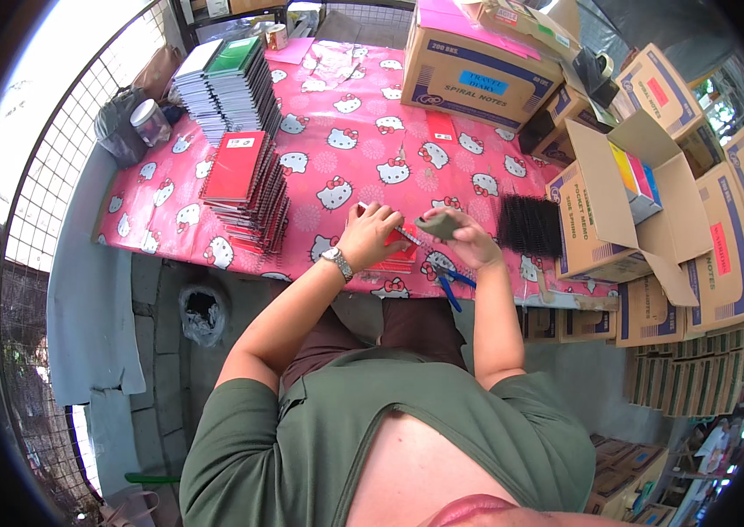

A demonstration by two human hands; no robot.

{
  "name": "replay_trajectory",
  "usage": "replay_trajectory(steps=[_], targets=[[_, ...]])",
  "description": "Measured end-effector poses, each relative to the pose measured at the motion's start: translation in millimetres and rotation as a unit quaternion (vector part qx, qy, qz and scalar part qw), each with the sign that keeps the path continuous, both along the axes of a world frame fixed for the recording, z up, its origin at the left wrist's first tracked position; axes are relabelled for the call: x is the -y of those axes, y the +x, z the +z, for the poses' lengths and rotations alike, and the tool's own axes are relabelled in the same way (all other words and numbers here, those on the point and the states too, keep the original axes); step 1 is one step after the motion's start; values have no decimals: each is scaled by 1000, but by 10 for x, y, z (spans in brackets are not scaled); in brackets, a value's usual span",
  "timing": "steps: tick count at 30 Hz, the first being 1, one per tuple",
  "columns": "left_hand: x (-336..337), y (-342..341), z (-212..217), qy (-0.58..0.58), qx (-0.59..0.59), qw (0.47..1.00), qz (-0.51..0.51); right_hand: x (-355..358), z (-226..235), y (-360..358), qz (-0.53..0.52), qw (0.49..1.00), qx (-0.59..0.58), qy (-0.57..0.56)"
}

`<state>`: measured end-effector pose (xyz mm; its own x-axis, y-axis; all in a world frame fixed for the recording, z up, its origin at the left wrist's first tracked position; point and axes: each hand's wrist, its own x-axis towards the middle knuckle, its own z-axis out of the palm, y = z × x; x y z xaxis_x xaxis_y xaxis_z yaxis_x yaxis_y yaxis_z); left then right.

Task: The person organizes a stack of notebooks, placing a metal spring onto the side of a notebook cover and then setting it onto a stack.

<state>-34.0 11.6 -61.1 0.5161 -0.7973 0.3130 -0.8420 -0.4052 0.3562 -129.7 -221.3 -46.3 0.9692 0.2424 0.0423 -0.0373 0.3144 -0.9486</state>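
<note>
Near the table's front edge, my left hand point(370, 232) has its fingers closed over the spiral-bound edge of a red notebook point(395, 262), which my hand partly hides. My right hand point(472, 242) is raised just right of it and grips a small, dark green, flat block point(439, 225); I cannot make out its kind. A gap shows between the block and the notebook. Blue-handled pliers point(448, 286) lie below my right hand at the table edge. To the right rests a bundle of black wire spirals point(529, 226).
A tall stack of red spiral notebooks point(238, 180) stands at left, with green-topped notebooks point(236, 57) behind it. An open cardboard box point(596, 224) sits at right, near a large closed carton point(482, 75). Pink patterned cloth point(328, 162) covers the table.
</note>
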Motion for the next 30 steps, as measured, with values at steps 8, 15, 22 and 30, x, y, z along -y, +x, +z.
replay_trajectory(steps=[8,15,22,30], targets=[[-114,207,-7,-67,-46,997,5,23,-123,147,-56,979,-77,-182],[-189,388,-95,-97,-214,971,-45,-60,-21,224,13,999,-28,-39],[-176,474,-140,-103,-211,970,-55,-58,-108,352,-85,931,-39,-352],[-198,426,-259,-185,-435,879,66,305,-960,-423,-432,712,68,-549]])
